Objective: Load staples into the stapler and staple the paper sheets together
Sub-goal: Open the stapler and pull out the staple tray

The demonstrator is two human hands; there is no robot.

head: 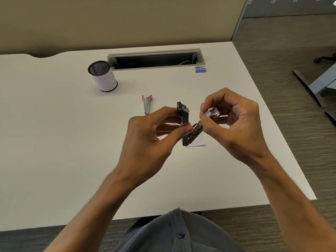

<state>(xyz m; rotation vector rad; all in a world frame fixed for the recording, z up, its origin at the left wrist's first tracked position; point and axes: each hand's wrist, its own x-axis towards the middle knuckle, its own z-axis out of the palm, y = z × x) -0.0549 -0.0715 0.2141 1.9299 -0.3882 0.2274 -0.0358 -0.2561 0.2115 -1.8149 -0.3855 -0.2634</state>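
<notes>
Both hands are raised above the white tabletop (54,142) with a black stapler (184,115) held between them, swung open. The left hand (149,135) grasps the stapler's black top part, thumb and fingertips curled round it, so that this part stands nearly upright just beyond the left thumb. The right hand (234,120) pinches the shiny metal staple channel (211,112) between its thumb and curled fingers; the channel slants up toward the right palm. Whether any staples sit in the channel is too small to tell. The stapler's dark base hangs down between the two thumbs, its lower end over a small piece of white paper (199,141) that lies on the tabletop just beneath the right thumb.

Beyond the left hand, close to it, lies a staple remover (147,104) with red tips and a metal body. Farther off beyond the left hand, a mesh cup (102,76) lies tilted on the tabletop, its open mouth turned toward the far left. Well beyond the right hand sits a small blue staple box (200,69), just beside the near right corner of a long open cable tray (154,60) set into the tabletop. Below both forearms, a grey buttoned shirt (172,231) shows at the near edge.
</notes>
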